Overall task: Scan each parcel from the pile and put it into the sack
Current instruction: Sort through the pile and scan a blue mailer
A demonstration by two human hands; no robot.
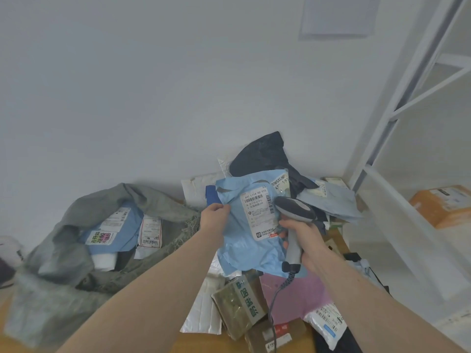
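My left hand [214, 219] pinches the left edge of a light blue plastic parcel [244, 240], holding it up with its white shipping label [260, 212] facing me. My right hand [303, 238] grips a grey handheld scanner [295, 212] whose head sits right against the label's right side; its coiled cable hangs down. The grey-green sack [63, 253] lies open at the left with several parcels inside. The pile [275, 301] spreads below and behind the held parcel.
The pile holds a taped brown box [239, 304], a pink bag [300, 296], white mailers, and a dark bag [265, 154] against the wall. A white shelf frame [397, 179] stands at the right with an orange box [443, 205] on it.
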